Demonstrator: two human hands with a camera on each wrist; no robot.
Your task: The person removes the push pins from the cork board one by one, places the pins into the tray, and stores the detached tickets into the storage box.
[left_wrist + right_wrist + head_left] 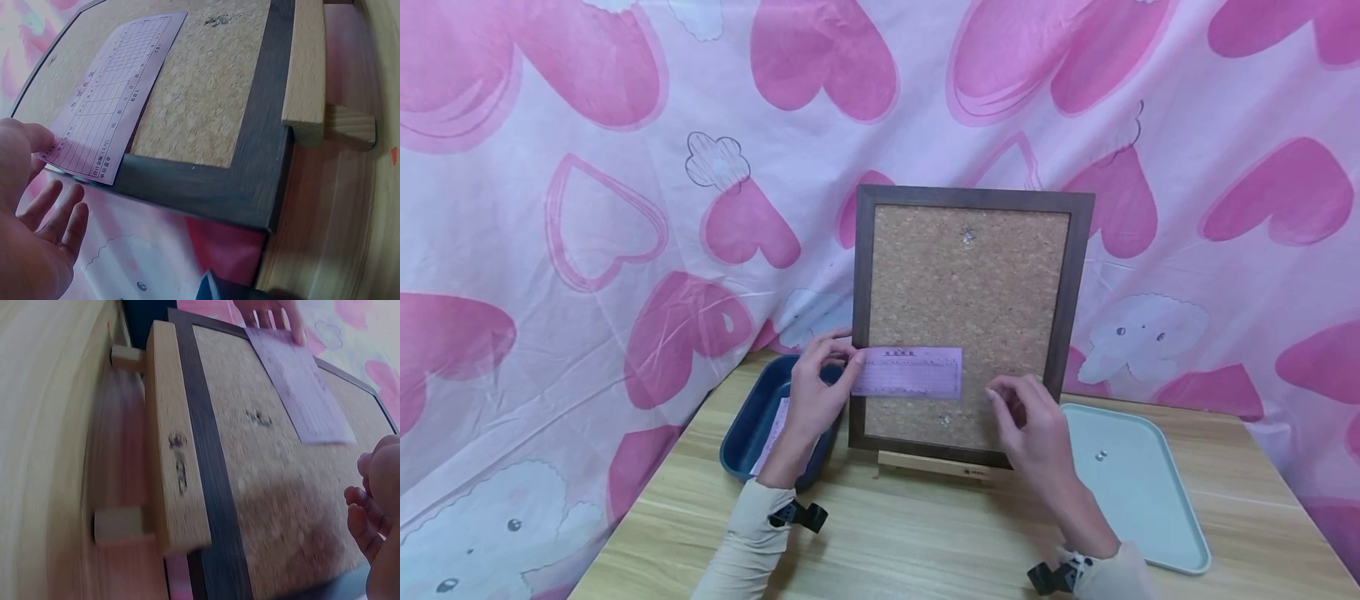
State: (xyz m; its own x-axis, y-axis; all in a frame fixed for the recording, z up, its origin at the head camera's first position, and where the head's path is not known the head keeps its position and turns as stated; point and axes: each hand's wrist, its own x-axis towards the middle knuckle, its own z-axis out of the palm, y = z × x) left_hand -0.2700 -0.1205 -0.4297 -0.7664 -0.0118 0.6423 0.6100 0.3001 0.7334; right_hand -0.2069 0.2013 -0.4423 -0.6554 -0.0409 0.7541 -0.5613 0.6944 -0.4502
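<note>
A purple printed slip of paper (917, 375) lies across the lower left of a dark-framed cork board (966, 300). My left hand (816, 383) pinches its left end between thumb and forefinger at the frame's left side; the other fingers spread loosely in the left wrist view. To the right of the slip, my right hand (1033, 425) is in front of the board's lower right, fingers curled and thumb close to the forefinger. I cannot tell whether a small thing sits between those fingertips. Small shiny clusters mark the cork near the top (967, 237) and bottom (945, 420).
The board leans on a wooden stand (940, 467). Left of it, a dark blue bin (737, 433) contains another printed slip (772, 437). A pale green tray (1150, 500) at the right bears a few tiny silvery pieces (1101, 455). A heart-patterned cloth (700, 225) hangs behind the table.
</note>
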